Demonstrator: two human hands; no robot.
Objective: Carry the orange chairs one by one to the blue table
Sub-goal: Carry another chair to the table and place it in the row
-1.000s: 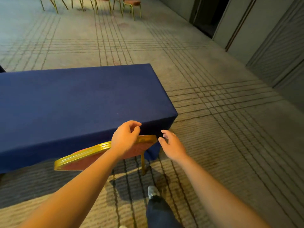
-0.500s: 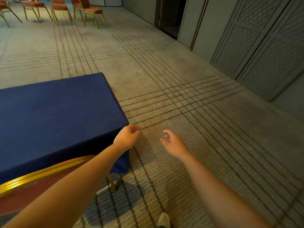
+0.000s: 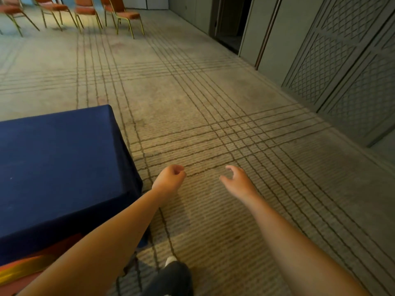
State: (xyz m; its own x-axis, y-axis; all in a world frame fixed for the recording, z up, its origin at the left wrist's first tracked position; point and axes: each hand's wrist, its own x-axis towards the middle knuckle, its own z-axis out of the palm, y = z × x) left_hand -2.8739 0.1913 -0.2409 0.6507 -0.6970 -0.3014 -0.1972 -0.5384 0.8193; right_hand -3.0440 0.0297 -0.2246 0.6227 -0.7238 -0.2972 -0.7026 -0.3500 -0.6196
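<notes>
Orange chair (image 3: pixel 23 271) has slipped mostly out of frame.

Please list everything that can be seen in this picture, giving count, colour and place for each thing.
blue table: one, dark blue cloth, left side.
near chair: one, orange with gold frame, bottom left corner by the table, mostly cut off.
far chairs: at least four, orange with gold legs, row at top left.
carpet: one, beige with dark crossing lines, whole floor.
wall panels: several, grey, lattice pattern, right side.
doorway: one, dark, top, right of centre.
leg and shoe: one, dark trouser, light shoe, bottom centre.
left hand: one, fingers curled, holds nothing, beside the table's corner.
right hand: one, fingers relaxed, empty, over the carpet.
</notes>
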